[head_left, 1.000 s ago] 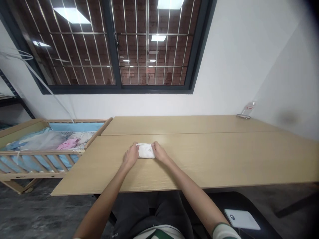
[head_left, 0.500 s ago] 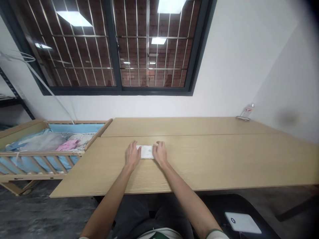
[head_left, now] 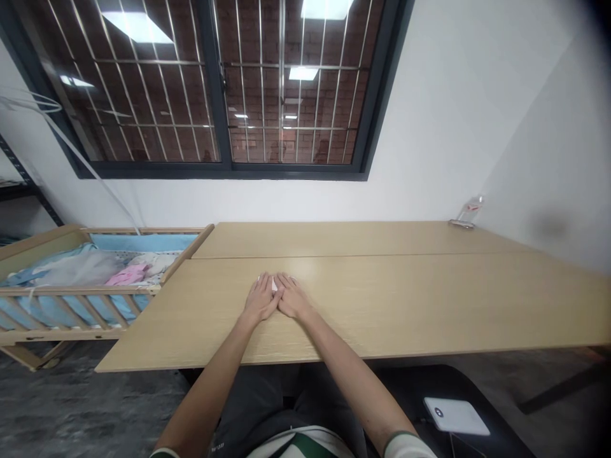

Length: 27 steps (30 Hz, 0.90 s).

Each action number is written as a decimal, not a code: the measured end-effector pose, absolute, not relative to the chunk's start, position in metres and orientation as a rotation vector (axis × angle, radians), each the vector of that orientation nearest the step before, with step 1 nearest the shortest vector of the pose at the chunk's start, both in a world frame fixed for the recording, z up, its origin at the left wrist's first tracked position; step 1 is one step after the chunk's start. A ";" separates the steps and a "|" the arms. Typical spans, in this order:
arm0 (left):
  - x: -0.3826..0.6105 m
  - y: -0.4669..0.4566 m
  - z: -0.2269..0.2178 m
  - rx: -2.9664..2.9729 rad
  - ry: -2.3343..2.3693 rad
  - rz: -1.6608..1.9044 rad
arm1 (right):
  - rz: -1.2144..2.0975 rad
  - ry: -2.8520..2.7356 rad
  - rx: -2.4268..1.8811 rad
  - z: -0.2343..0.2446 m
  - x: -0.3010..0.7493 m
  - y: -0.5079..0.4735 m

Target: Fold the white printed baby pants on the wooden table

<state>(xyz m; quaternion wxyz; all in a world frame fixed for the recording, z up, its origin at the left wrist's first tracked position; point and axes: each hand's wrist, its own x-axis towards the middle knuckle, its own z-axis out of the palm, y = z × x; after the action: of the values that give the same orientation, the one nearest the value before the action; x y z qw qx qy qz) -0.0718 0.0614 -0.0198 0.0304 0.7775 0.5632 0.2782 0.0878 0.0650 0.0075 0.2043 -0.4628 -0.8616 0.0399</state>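
Pale wood covers the broad counter [head_left: 405, 299], which runs beneath a barred window [head_left: 296, 170] and a white wall. On it lies a small white item [head_left: 273, 285], probably cloth, and every other place here is told from that item. The left hand [head_left: 259, 299] lies on its left side and the right hand [head_left: 292, 298] on its right, both palm down and flat, fingers stretched forward and angled inward, thumbs meeting on the side nearest the person. Neither hand appears to have a grip on it; they seem to rest on top. So the white item lies beneath and between the hands, about equally near to each, with only a small wedge showing between the index fingers. Its long axis cannot be told, since the hands cover nearly all of it.

Farther out, left of the white item, stands a wooden crib [head_left: 76, 292] with blue lining and a pink cloth [head_left: 128, 275] inside. Well beyond it to the right, a clear object [head_left: 471, 208] leans near the wall. Back toward the person and rightward, a white phone [head_left: 456, 416] lies on a black seat [head_left: 429, 381].
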 end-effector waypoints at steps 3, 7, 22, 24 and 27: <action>-0.076 0.062 -0.023 2.330 1.814 0.854 | 0.165 -2.366 -1.341 0.006 0.096 0.067; -0.081 0.062 -0.021 2.304 1.834 0.880 | 0.247 -2.329 -1.430 0.007 0.108 0.068; -0.104 0.056 -0.007 2.378 1.540 1.029 | 0.261 -2.324 -1.169 0.010 0.117 0.065; -0.105 0.056 -0.007 2.368 1.533 1.045 | 0.296 -2.280 -1.183 0.008 0.117 0.069; -0.106 0.058 -0.006 2.342 1.527 1.100 | 0.308 -2.204 -1.206 0.006 0.118 0.072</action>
<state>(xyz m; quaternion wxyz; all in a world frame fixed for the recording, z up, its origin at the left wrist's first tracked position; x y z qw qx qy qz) -0.1060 0.0583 -0.0059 0.0682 0.7777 0.5071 0.3652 0.1178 0.0719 0.0065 0.3007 -0.4544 -0.8304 0.1160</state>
